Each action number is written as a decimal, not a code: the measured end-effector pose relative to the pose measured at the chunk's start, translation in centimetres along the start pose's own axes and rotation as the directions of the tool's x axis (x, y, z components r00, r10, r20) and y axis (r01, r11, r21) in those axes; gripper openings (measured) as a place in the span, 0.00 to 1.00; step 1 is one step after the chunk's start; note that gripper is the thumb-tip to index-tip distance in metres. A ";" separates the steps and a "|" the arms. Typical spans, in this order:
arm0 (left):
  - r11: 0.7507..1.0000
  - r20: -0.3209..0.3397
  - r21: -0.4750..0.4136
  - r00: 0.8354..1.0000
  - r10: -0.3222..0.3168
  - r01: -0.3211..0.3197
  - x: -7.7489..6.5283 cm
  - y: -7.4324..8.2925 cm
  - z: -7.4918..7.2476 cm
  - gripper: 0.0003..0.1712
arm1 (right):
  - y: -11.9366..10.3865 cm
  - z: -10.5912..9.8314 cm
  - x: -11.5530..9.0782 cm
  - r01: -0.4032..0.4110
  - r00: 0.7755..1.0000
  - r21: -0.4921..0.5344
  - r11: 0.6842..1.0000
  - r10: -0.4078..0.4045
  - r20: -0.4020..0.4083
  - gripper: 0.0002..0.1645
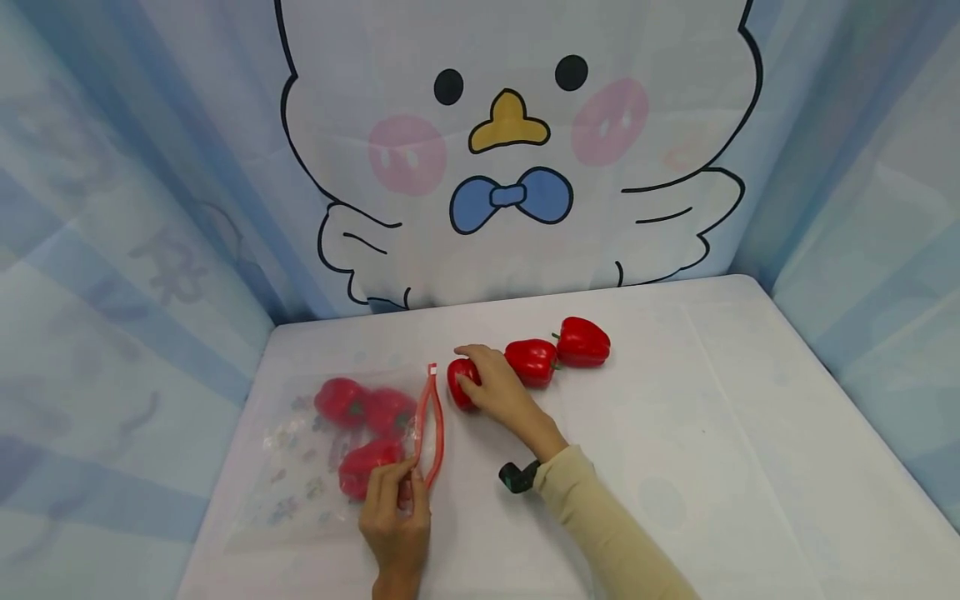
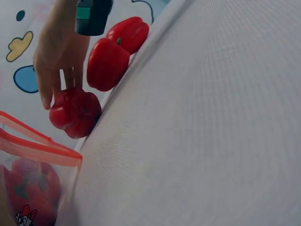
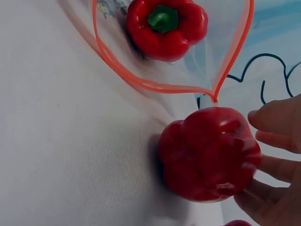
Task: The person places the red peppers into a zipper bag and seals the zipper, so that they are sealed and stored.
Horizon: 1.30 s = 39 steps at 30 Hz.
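Note:
A clear zip bag (image 1: 300, 467) with a red-orange zip edge (image 1: 439, 433) lies on the left of the table, its mouth parted toward the right. Inside are red bell peppers (image 1: 370, 467), one showing its green stem in the right wrist view. My left hand (image 1: 397, 517) pinches the near end of the bag's mouth. Just right of that mouth, my right hand (image 1: 498, 392) has its thumb and fingers around a red bell pepper (image 3: 211, 155) at table level. Two more red bell peppers, a nearer one (image 1: 531, 363) and a farther one (image 1: 583, 342), lie beyond the right hand.
The white table (image 1: 712, 433) spreads to the right of the hands. A dark wrist camera (image 1: 517, 477) sits at the right wrist. Behind the table hangs a curtain (image 1: 510, 258) with a cartoon bird, and blue curtains (image 1: 112, 292) flank both sides.

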<state>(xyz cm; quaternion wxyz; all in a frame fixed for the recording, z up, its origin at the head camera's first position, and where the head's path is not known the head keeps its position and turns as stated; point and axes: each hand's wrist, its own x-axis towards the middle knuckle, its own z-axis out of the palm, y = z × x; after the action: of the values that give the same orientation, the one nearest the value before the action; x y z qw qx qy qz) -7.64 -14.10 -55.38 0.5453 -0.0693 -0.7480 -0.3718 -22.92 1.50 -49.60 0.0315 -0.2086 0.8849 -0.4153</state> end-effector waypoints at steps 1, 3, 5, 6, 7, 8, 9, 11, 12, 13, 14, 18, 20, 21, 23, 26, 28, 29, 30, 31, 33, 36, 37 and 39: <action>1.000 -0.002 -0.003 1.000 0.000 0.000 0.0 0.0 0.0 0.13 | 0.0 0.0 0.0 -0.002 1.000 -0.012 1.000 0.002 0.007 0.29; 1.000 -0.002 -0.002 1.000 0.002 -0.002 0.0 0.0 0.0 0.13 | 0.1 0.0 0.1 -0.008 1.000 -0.032 0.999 0.009 0.023 0.30; 1.000 -0.004 -0.004 1.000 0.003 -0.003 0.0 0.0 0.0 0.13 | 0.1 -0.2 0.3 -0.013 0.999 -0.048 0.999 0.015 0.038 0.31; 1.000 -0.003 -0.004 1.000 0.002 -0.002 0.0 -0.1 0.0 0.13 | 0.1 -0.2 0.3 -0.020 0.998 -0.056 0.998 0.023 0.050 0.32; 1.000 -0.003 -0.004 1.000 0.002 -0.002 -0.1 -0.1 0.0 0.13 | 0.0 -0.3 0.4 -0.029 0.997 -0.063 0.998 0.033 0.065 0.33; 1.000 0.001 -0.002 1.000 0.000 0.000 -0.1 -0.2 0.0 0.13 | 0.0 -0.5 0.4 -0.038 0.996 -0.069 0.997 0.044 0.081 0.34; 1.000 0.003 -0.003 1.000 -0.002 0.002 -0.2 -0.2 0.0 0.13 | -0.1 -0.6 0.5 -0.048 0.994 -0.077 0.996 0.055 0.095 0.35; 1.000 0.009 -0.003 1.000 -0.007 0.007 -0.3 -0.3 0.0 0.13 | -0.2 -0.8 0.5 -0.065 0.990 -0.089 0.994 0.076 0.122 0.35; 1.000 0.011 -0.004 1.000 -0.009 0.009 -0.3 -0.4 0.0 0.13 | -0.3 -0.9 0.6 -0.075 0.987 -0.094 0.993 0.088 0.135 0.36; 1.000 0.014 -0.004 1.000 -0.010 0.010 -0.4 -0.4 -0.1 0.13 | -0.4 -1.0 0.6 -0.081 0.985 -0.098 0.992 0.095 0.144 0.35; 1.000 0.017 -0.007 1.000 -0.011 0.011 -0.4 -0.4 -0.1 0.13 | -0.4 -1.0 0.6 -0.085 0.983 -0.107 0.991 0.101 0.151 0.35; 1.000 0.023 -0.012 1.000 -0.013 0.013 -0.5 -0.5 -0.1 0.13 | -0.6 -1.0 0.7 -0.080 0.979 -0.163 0.983 0.109 0.173 0.34; 1.000 0.026 -0.011 1.000 -0.014 0.014 -0.5 -0.5 -0.1 0.13 | -0.6 -0.9 0.7 -0.069 0.979 -0.190 0.979 0.103 0.177 0.34; 1.000 0.025 -0.010 1.000 -0.014 0.014 -0.5 -0.5 -0.1 0.13 | -0.6 -0.9 0.7 -0.064 0.979 -0.200 0.978 0.100 0.178 0.33; 1.000 0.024 -0.008 1.000 -0.014 0.014 -0.5 -0.5 -0.1 0.13 | -0.7 -0.9 0.7 -0.059 0.979 -0.213 0.975 0.098 0.176 0.32; 1.000 0.022 -0.006 1.000 -0.014 0.014 -0.5 -0.5 -0.1 0.13 | -0.8 -1.0 0.6 -0.063 0.980 -0.218 0.974 0.102 0.173 0.32; 1.000 0.020 -0.005 1.000 -0.013 0.013 -0.6 -0.6 -0.1 0.13 | -0.8 -1.1 0.6 -0.069 0.979 -0.217 0.974 0.108 0.173 0.32; 1.000 0.018 -0.006 1.000 -0.012 0.012 -0.6 -0.6 -0.1 0.13 | -0.8 -1.1 0.5 -0.071 0.979 -0.216 0.974 0.109 0.172 0.32; 1.000 0.015 -0.007 1.000 -0.010 0.011 -0.6 -0.6 -0.1 0.13 | -0.8 -1.1 0.5 -0.072 0.979 -0.211 0.975 0.109 0.170 0.31; 1.000 0.014 -0.009 1.000 -0.010 0.010 -0.6 -0.6 -0.1 0.13 | -0.8 -1.0 0.5 -0.073 0.980 -0.205 0.976 0.109 0.167 0.31; 1.000 0.009 -0.013 1.000 -0.006 0.006 -0.6 -0.6 0.0 0.13 | -0.9 -1.0 0.4 -0.075 0.982 -0.186 0.980 0.106 0.159 0.29; 1.000 0.011 -0.016 1.000 -0.007 0.007 -0.5 -0.5 0.0 0.13 | -0.8 -0.8 0.1 -0.082 0.985 -0.149 0.985 0.103 0.137 0.27; 1.000 0.013 -0.015 1.000 -0.008 0.008 -0.5 -0.5 0.0 0.13 | -0.8 -0.7 -0.1 -0.084 0.986 -0.137 0.987 0.101 0.129 0.27; 1.000 0.013 -0.014 1.000 -0.007 0.007 -0.5 -0.5 0.0 0.13 | -0.7 -0.6 -0.4 -0.089 0.989 -0.107 0.990 0.100 0.109 0.28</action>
<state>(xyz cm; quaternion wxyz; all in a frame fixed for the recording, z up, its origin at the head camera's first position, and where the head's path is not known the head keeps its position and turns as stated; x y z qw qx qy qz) -7.76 -14.30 -56.04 0.5388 -0.0727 -0.7491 -0.3784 -22.45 1.68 -48.76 0.0909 -0.1909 0.9105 -0.3553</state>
